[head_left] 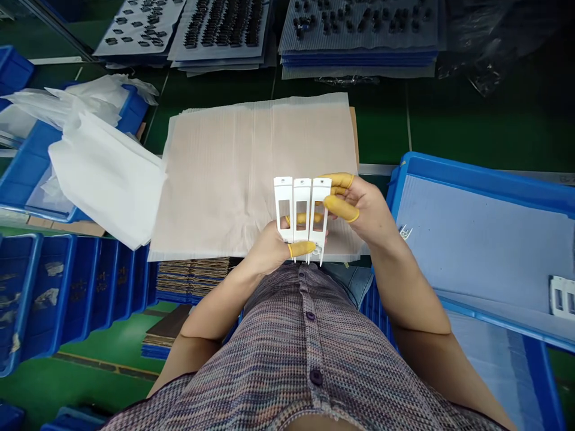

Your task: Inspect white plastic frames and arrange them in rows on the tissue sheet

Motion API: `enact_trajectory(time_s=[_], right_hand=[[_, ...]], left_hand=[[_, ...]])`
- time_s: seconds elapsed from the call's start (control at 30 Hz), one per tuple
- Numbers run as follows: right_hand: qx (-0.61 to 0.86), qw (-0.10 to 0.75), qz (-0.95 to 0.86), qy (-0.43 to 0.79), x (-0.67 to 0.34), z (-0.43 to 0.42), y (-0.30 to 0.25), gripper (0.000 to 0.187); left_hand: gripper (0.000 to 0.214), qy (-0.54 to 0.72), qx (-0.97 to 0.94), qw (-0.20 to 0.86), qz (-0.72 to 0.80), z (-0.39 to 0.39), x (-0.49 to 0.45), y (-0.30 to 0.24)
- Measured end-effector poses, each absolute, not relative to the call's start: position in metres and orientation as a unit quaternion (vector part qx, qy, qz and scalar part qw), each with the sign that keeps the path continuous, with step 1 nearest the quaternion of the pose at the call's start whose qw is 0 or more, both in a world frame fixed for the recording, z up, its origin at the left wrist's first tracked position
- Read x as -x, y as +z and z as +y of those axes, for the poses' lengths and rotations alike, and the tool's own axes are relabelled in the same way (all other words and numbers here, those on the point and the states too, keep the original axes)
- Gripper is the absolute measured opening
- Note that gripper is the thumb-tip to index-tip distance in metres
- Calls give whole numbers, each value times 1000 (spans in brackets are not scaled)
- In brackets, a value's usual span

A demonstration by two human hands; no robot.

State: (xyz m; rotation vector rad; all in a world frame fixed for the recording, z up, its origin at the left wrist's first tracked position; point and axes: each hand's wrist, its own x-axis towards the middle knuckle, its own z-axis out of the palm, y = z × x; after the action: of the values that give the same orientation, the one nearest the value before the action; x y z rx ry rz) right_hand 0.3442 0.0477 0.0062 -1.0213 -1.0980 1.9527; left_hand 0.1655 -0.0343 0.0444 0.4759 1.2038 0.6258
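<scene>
Left hand (268, 250): fingers closed on the lower part of the 3 white slotted plastic brackets (302, 194), thumb in a yellow finger cot (300, 248) pressing on the front, other fingertips showing yellow through the bracket windows.
Right hand (362, 209): gripping the right side of the same brackets, with yellow-capped fingers curled around the top edge and thumb bent inward.
Brackets' position: held upright and side by side between the 2 hands, above the person's lap and in front of the sheets.
Clothing: a multicoloured knit buttoned top (305, 347) fills the bottom of the view, with denim (353, 281) just beyond it.
Just ahead: a stack of beige sheets (251, 179) lies beneath the hands.
Right: a blue tray (480, 161) lined in pale blue holds 1 small white piece (405, 233) and 1 white bracket (561, 296).
Left: white plastic bags (103, 161) spill over blue bins (27, 155); a row of blue bins (67, 293) sits nearer.
Far: grey trays (359, 24) hold rows of small black parts.
</scene>
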Motion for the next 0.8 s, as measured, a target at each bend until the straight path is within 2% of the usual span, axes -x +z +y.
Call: enact_trajectory(time_s=[0.17, 0.4, 0.6, 0.7, 0.8], right_hand=[[410, 256, -436, 759, -324, 49, 14, 45], [435, 273, -449, 731, -316, 53, 19, 35], [431, 258, -423, 754, -314, 56, 13, 34], [430, 258, -425, 754, -314, 59, 7, 32], [438, 272, -470, 716, -322, 69, 5, 32]], left_hand=[[50, 272, -201, 773, 537, -36, -167, 46], [71, 291, -133, 795, 515, -35, -160, 51], [74, 284, -83, 823, 485, -29, -160, 49], [75, 264, -130, 815, 499, -26, -157, 48], [66, 204, -307, 725, 582, -16, -140, 54]])
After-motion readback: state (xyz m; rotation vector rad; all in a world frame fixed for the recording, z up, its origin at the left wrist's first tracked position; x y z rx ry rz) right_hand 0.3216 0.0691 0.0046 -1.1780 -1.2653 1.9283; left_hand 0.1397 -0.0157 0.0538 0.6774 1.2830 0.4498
